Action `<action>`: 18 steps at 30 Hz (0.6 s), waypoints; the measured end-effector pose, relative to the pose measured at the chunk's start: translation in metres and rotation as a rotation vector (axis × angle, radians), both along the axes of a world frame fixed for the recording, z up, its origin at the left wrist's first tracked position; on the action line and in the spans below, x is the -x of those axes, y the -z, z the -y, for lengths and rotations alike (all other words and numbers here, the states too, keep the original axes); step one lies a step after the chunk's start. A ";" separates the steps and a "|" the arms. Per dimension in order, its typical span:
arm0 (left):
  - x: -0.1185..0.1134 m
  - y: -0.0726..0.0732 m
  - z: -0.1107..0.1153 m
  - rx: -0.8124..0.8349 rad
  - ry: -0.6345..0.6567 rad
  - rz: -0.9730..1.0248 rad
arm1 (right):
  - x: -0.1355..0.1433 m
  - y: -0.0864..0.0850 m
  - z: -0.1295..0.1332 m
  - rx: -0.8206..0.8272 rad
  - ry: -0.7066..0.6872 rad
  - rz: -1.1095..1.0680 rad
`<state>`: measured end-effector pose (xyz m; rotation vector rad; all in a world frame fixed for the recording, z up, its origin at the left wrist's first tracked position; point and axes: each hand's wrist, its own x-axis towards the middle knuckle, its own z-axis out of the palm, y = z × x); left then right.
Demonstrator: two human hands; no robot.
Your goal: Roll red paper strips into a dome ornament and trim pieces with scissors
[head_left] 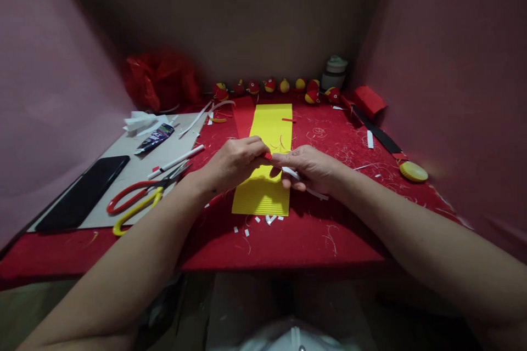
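Note:
Over a yellow corrugated sheet, my left hand and my right hand meet at the fingertips. Between them is a small red piece, pinched by the fingers of my left hand and touched by my right thumb. A white strip runs through the curled fingers of my right hand and hangs out below it. Part of the yellow sheet lies in the shadow of my hands. Beside its far left edge lies a red sheet.
Scissors, a white pen, a glue tube and a black phone lie at the left. Several small red and yellow figures line the back, near a jar. A tape measure is at the right.

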<state>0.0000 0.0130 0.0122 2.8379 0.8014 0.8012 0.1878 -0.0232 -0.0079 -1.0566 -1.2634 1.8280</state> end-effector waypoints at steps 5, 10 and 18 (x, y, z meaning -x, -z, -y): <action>-0.007 -0.001 0.008 0.458 0.057 0.307 | -0.002 -0.002 0.000 -0.081 -0.073 -0.179; -0.008 0.002 0.009 0.710 0.080 0.433 | -0.005 -0.001 -0.001 -0.082 -0.171 -0.253; 0.000 0.004 -0.002 0.505 0.067 0.297 | -0.003 -0.005 -0.001 0.077 -0.106 -0.117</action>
